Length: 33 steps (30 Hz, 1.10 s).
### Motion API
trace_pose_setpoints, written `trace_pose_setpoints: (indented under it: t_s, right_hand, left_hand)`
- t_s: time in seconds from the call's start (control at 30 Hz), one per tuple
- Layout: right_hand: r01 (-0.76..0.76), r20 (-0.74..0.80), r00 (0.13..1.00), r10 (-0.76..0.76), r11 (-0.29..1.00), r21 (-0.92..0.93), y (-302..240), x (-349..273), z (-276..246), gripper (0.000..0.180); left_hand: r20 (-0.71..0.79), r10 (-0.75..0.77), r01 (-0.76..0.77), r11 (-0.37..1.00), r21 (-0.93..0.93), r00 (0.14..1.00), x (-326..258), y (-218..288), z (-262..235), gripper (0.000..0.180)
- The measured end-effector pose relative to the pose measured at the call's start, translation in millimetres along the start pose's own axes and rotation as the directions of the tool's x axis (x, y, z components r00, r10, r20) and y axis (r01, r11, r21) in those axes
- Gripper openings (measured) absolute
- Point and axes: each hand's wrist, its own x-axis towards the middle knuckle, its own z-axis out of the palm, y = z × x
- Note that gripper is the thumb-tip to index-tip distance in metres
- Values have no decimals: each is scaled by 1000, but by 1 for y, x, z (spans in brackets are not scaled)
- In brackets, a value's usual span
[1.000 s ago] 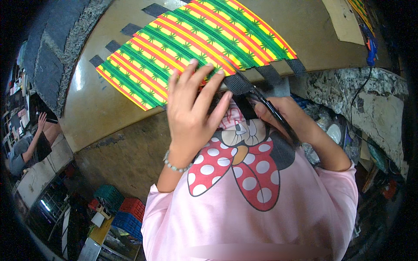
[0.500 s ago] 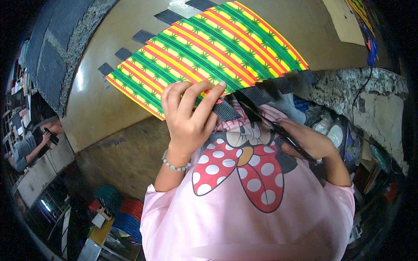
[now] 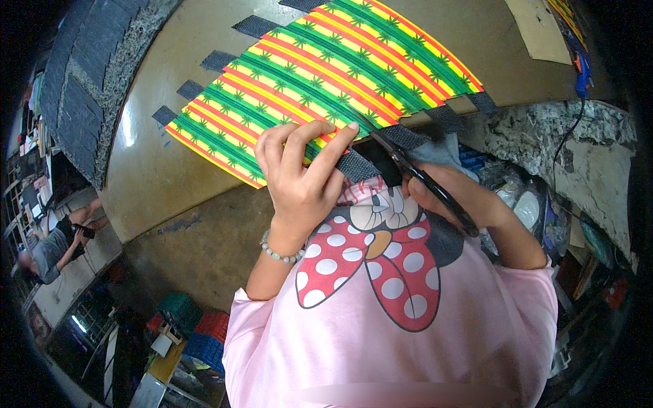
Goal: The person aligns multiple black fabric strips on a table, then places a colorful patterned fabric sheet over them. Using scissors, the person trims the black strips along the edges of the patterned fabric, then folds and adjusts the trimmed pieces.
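Note:
A wide panel of striped strips (image 3: 320, 81), red, yellow and green with dark leaf prints, lies on the table in front of me. Dark woven tabs (image 3: 219, 60) stick out along its far left and near right edges. My left hand (image 3: 299, 163) is closed on the panel's near edge, thumb and fingertips pinching it beside one tab. In my right hand (image 3: 456, 194) is a pair of black-handled scissors (image 3: 439, 190), its blades pointing up and left over the near edge, between two tabs. Some right-hand fingers are hidden behind the handles.
The brown tabletop (image 3: 153, 129) has a worn near edge. Dark grey sheets (image 3: 88, 88) are piled on the left. At the far right are a tan board (image 3: 537, 30) and a blue tool (image 3: 582, 78) with a cable. Plastic bags (image 3: 517, 204) sit below; another person (image 3: 54, 251) is at left.
The scissors have moved up and left, so their blades now reach over the panel's edge. My right hand went with them. The left hand keeps its pinch.

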Motion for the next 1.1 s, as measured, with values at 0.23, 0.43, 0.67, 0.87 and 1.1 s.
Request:
trace_pose_setpoints:
  t_s: [0.23, 0.43, 0.67, 0.87, 1.1]
  right_hand:
    - [-30, 34, 999, 31, 999, -26, 7, 3, -6, 53]
    - [-123, 4, 992, 124, 992, -21, 12, 5, -2, 56]
    - [-125, -31, 992, 124, 992, -13, 11, 6, -3, 59]
    - [-65, -87, 994, 62, 997, -30, 18, 7, 2, 57]
    - [-58, 9, 998, 59, 995, -81, 13, -2, -5, 42]
  left_hand:
    - [4, -11, 11, 1000, 1, 1000, 2, 0, 0, 49]
    - [4, -20, 20, 1000, 4, 1000, 1, 1, 1, 49]
    - [-1, -17, 17, 1000, 0, 1000, 4, 1, 1, 49]
    - [12, -40, 39, 998, 53, 999, -2, 7, -10, 46]
    - [-81, -20, 23, 999, 34, 997, -11, -3, -2, 39]
